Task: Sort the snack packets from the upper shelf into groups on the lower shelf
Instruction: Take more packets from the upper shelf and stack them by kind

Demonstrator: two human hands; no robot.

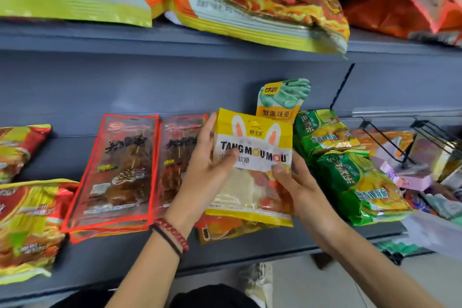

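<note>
A yellow and white candy packet (257,142) with rabbit ears and the words TANG MOU MOU is held above the lower shelf (120,255). My left hand (207,170) grips its left edge, thumb across the front. My right hand (295,182) pinches its lower right side. Behind it stands a small orange and green packet (282,100). An orange packet (225,230) lies on the shelf beneath the candy packet. The upper shelf (175,37) carries large yellow and orange bags (250,12).
Two red-edged skewer packets (120,170) lie left of my hands, with red and yellow noodle bags (27,220) further left. Green noodle bags (350,177) lie to the right. A black wire rack (400,147) with small goods stands at the far right.
</note>
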